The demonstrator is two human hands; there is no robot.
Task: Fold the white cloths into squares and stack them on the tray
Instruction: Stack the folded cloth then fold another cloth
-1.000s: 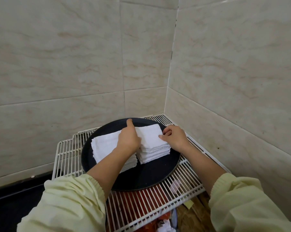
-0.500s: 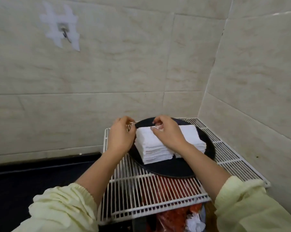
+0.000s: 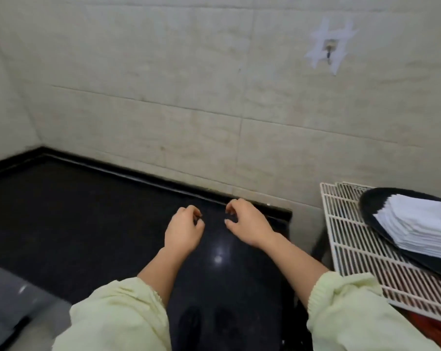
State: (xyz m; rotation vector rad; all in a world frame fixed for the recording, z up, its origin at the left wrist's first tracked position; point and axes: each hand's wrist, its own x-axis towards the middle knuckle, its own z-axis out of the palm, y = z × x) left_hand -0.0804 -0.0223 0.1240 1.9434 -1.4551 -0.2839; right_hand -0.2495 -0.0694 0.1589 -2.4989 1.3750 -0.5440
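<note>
step: between folds | your left hand [image 3: 184, 231], right hand [image 3: 247, 224] hung loosely curled, empty | white cloths [image 3: 417, 224] sat stacked on tray [image 3: 366, 206] | next: probably locate another cloth

Folded white cloths [image 3: 414, 225]: one tall stack of squares, many layers, side edges stepped & a bit uneven, top sheet flat. Stack sits on a black round tray [image 3: 366, 207], w/ dark rim showing along the stack's left & near sides. Tray lies flat on a white wire rack [image 3: 351, 252], close to rack's back edge, a little in from its left edge. Right part of tray & stack cut off by frame.
</note>
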